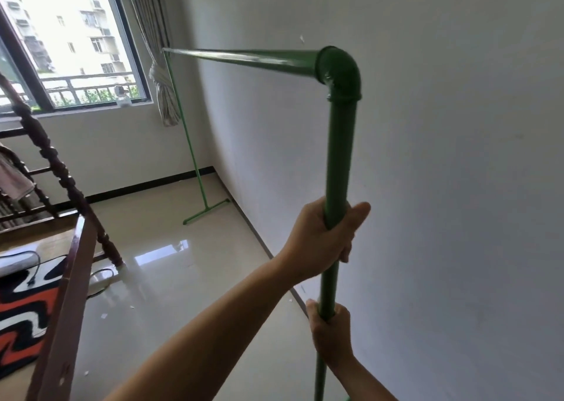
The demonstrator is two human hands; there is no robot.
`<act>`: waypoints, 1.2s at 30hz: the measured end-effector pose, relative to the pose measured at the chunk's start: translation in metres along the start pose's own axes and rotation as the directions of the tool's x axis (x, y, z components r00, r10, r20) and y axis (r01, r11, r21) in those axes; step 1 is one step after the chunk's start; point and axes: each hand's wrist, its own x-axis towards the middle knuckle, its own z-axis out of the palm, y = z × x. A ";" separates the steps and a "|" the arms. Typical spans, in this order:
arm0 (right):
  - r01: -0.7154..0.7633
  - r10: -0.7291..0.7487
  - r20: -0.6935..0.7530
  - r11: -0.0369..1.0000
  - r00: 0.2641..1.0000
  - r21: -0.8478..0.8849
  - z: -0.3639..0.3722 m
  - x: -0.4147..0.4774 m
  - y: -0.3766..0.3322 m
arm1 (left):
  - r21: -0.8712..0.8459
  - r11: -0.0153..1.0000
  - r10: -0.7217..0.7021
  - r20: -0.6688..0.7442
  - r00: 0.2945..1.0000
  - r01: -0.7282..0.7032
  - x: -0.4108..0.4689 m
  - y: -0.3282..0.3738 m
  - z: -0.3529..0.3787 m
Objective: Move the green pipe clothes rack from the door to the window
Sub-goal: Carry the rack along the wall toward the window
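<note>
The green pipe clothes rack stands along the white wall on the right. Its near upright rises right in front of me to an elbow joint, and the top bar runs away toward the window. The far upright ends in a T-shaped foot on the floor near the corner under the curtain. My left hand is wrapped around the near upright at mid height. Lower down, my right hand grips the same upright. The near foot is out of view.
A dark wooden bed frame with turned posts fills the left side. A red, black and white rug and a cable lie beside it. A tied curtain hangs by the window. Glossy tile floor runs between bed and wall.
</note>
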 end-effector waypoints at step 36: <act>0.115 -0.118 0.037 0.991 0.992 0.075 0.085 0.112 -0.029 | -0.390 0.909 -0.202 -0.101 0.974 0.148 0.146 0.085 -0.088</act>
